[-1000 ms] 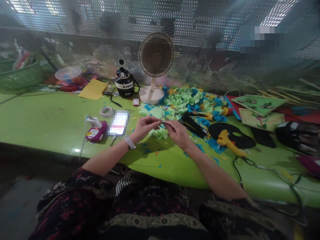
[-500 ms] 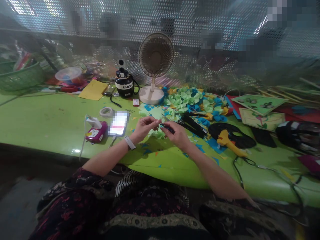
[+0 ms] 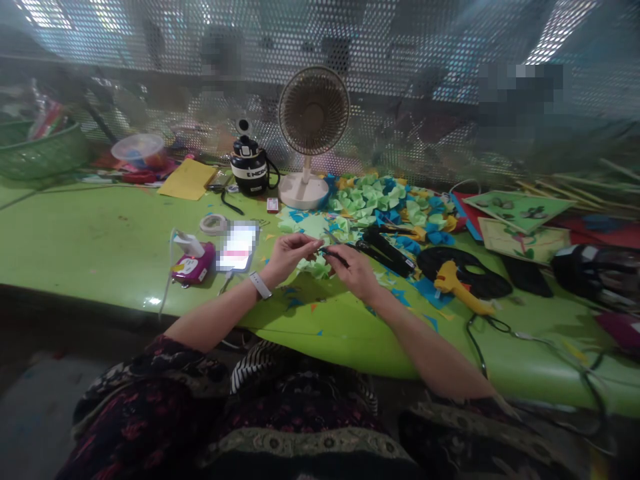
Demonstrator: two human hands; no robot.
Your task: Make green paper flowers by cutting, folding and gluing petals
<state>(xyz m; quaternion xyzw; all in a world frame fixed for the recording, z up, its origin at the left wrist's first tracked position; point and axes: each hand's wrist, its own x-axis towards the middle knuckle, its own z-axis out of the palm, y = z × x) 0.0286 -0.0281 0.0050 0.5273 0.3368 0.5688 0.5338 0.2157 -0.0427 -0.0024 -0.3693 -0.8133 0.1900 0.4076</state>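
Over the front middle of the table, my left hand (image 3: 290,257) pinches with thumb and fingertips; whatever is between them is too small to make out. My right hand (image 3: 356,272) is closed around a slim dark tool (image 3: 330,253), whose tip meets the left fingertips. Its exact kind is unclear. Light green paper pieces (image 3: 314,268) lie beneath and behind both hands. To the right of my right hand rests a black stapler (image 3: 387,252), and beyond it a pile of folded green, blue and yellow paper shapes (image 3: 373,197).
A white fan (image 3: 305,192) and a black bottle (image 3: 249,170) stand at the back. On the left are a phone (image 3: 239,247), a tape roll (image 3: 213,224) and a purple power adapter (image 3: 194,265). A yellow glue gun (image 3: 463,290) with its cord lies right, near paper cards (image 3: 523,237).
The dark tool has tilted slightly in my right hand, which has turned a little. My left hand stays almost in place. The camera view has shifted marginally.
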